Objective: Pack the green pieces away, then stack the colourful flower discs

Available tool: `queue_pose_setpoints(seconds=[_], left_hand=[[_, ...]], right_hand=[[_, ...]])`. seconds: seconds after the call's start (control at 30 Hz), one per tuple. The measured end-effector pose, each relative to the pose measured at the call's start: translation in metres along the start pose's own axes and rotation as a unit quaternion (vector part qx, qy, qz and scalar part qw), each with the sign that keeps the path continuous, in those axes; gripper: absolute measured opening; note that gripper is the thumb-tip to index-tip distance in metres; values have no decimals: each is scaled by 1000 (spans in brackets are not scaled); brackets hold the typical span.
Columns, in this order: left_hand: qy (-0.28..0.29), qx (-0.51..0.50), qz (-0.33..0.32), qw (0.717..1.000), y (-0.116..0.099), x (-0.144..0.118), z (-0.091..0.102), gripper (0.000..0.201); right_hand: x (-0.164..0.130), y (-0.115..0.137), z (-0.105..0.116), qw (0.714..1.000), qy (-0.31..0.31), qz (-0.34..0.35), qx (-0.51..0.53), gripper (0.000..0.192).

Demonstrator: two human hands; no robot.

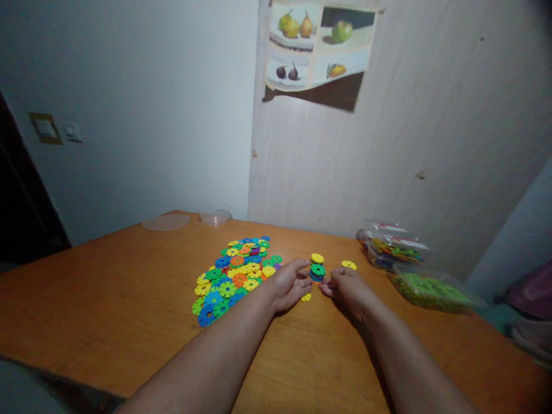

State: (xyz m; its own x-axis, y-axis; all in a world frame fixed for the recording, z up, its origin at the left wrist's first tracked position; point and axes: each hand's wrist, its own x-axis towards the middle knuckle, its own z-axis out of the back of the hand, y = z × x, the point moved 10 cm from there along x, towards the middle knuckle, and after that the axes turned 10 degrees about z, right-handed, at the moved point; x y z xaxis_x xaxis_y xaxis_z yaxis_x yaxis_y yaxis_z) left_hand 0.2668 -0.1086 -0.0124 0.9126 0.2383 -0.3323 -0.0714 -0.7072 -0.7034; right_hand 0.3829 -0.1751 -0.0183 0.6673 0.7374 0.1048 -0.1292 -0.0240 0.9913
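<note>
A small stack of notched plastic discs (318, 269) stands between my hands, green on top, with blue and a reddish edge below. Just behind it is a pile of yellow discs (317, 258). My left hand (290, 286) curves along the stack's left side, thumb and fingers apart; whether the fingertips touch it I cannot tell. At the lower right of the stack, my right hand (347, 289) has its fingers bent together, and what they hold is hidden. One yellow disc (306, 298) lies by my left fingers. Another yellow disc (349, 265) lies beyond my right hand.
A wide heap of coloured discs (237, 261) spreads left of my left hand on the wooden table (129, 287). At the back left are a clear lid (165, 222) and a clear bowl (215, 217). Clear boxes of coloured pieces (394, 251) and green pieces (431, 289) stand right.
</note>
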Motion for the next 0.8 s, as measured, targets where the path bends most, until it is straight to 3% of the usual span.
queue_pose_setpoints(seconds=[0.13, 0.3, 0.37, 0.47, 0.53, 0.6, 0.7, 0.8], left_hand=[[-56, -10, 2, 998, -5, -5, 14, 16], [-143, -14, -71, 987, -39, -23, 38, 12], [-172, 3, -106, 979, -55, -33, 45, 9], [-209, 65, -161, 962, -78, -49, 54, 7], [-228, 126, -184, 948, -88, -57, 58, 6], [-239, 205, -190, 930, -95, -61, 61, 6], [-255, 389, -181, 867, -101, -66, 61, 6], [-272, 578, -166, 751, -102, -74, 56, 8]], right_hand=[[-3, 2, -1, 998, 15, 25, -49, 21], [-14, 24, -18, 982, 64, 104, -143, 4], [-24, 37, -35, 952, 117, 154, -239, 12], [-42, 41, -61, 878, 216, 197, -379, 32], [-49, 37, -65, 857, 254, 188, -407, 33], [-49, 36, -60, 854, 249, 178, -420, 31], [-46, 38, -51, 840, 238, 163, -460, 23], [-45, 46, -52, 829, 229, 161, -484, 21]])
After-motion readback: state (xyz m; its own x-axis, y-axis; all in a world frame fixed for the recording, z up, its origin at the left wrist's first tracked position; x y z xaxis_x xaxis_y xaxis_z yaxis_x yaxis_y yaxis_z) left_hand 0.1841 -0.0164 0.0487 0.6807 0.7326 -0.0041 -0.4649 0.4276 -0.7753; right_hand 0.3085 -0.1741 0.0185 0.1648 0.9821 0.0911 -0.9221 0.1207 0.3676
